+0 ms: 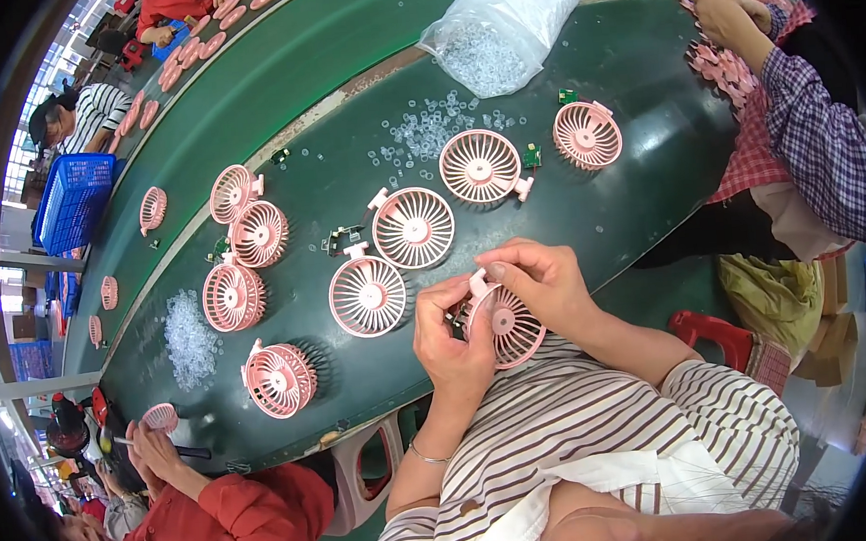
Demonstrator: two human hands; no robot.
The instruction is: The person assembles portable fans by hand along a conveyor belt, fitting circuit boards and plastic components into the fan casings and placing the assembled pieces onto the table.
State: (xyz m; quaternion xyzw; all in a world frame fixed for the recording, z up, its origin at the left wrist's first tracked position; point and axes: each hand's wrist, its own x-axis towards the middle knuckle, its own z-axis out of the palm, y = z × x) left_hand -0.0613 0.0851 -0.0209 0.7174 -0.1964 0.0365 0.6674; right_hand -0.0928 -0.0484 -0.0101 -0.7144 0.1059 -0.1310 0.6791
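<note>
Close to my body, at the table's near edge, I hold a round pink fan housing [519, 339] with slatted ribs. My left hand [451, 341] is closed on its left side, where a small dark part shows beside the fingers. My right hand [551, 281] pinches the short neck at the housing's top; what else its fingertips hold is hidden. Just beyond my hands lie more pink fan housings [368, 296], some with small green circuit boards [533, 155] wired to them or lying beside them.
A plastic bag [498, 43] of small clear rings lies open at the far side, with loose rings [425, 132] spilled before it. Another clear pile [191, 340] is at left. Co-workers sit at both sides; a green conveyor belt [326, 54] runs behind the dark table [646, 193].
</note>
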